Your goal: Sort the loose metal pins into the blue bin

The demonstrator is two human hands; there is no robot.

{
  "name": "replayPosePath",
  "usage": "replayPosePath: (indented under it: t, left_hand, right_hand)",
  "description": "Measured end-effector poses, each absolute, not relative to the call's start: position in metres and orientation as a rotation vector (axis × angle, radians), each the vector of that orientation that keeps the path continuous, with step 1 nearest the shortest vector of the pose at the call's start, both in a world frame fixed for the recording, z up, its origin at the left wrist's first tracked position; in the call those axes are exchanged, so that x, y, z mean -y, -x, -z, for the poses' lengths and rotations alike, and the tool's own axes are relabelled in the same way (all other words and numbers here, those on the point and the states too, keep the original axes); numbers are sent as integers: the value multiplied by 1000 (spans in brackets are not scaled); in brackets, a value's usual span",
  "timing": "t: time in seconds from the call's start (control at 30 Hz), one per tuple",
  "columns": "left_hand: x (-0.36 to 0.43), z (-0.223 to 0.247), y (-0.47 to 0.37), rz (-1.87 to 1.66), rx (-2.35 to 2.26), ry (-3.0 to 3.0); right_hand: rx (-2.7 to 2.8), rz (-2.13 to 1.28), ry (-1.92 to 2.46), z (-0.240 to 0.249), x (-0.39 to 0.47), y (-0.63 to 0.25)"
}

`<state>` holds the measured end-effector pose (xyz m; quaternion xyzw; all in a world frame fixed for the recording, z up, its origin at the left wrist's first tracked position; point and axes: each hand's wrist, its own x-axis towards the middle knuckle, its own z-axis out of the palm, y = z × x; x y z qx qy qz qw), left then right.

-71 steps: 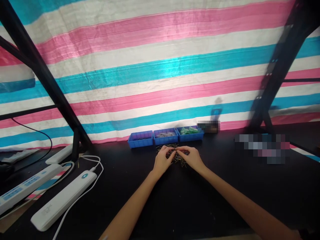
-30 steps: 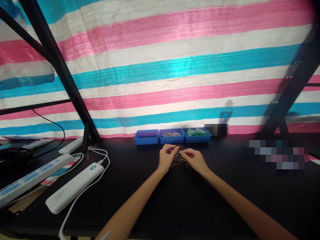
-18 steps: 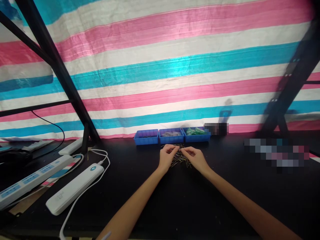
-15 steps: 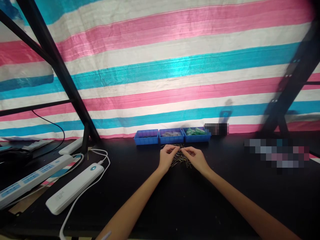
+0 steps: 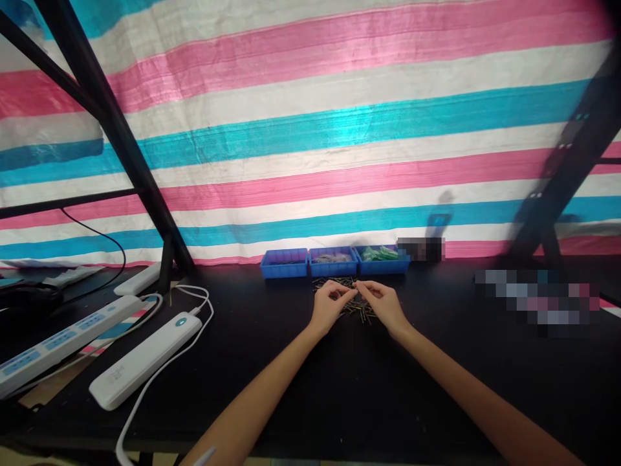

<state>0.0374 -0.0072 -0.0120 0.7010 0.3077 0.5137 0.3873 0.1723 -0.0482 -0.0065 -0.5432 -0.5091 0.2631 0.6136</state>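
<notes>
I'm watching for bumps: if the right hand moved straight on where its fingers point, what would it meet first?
Probably the left hand, which meets or nearly meets the right hand at the pile of thin rods. Depth is unclear, so I can't tell whether the two hands touch.

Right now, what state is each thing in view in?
Left hand: fingers curled; grip unclear
Right hand: fingers curled; grip unclear
Thin sticks: loose, heaped, partly hidden
Left blue bin: open, dark contents
Middle blue bin: open, pale contents
Right blue bin: open, green contents
White box: lying flat, cable plugged in
Power strip: sockets facing up
Striped sheet: hanging, wrinkled
</notes>
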Motion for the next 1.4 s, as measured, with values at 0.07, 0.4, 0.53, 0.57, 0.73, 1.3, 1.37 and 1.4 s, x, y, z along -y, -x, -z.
replayPosePath:
  t: [0.07, 0.4, 0.53, 0.57, 0.73, 1.3, 1.37, 1.4]
  left_hand:
    - [9, 11, -38, -1284, -773, -1790]
    - [1, 8, -35, -1366, -786, -1739]
    - [-1, 9, -34, -1373, -818, -1686]
    - [-1, 8, -34, -1370, -816, -1684]
    - [3, 4, -34, -1398, -798, -1710]
    - [-32, -14, -1, -1530, -942, -1446]
    - [-43, -13, 9, -1592, -1003, -1332]
    - [-48, -12, 14, -1615, -1028, -1274]
  right_hand:
    - [1164, -627, 1259, 5, 49, -172]
    - [1235, -582, 1309, 6, 48, -177]
    - [1373, -605, 1310, 10, 49, -175]
    - [1407, -604, 1312, 11, 49, -174]
    - [1370, -582, 1324, 7, 52, -172]
    - [1179, -587, 1302, 1, 53, -175]
    - [1187, -600, 1289, 2, 53, -175]
    - [1199, -608, 1281, 2, 53, -174]
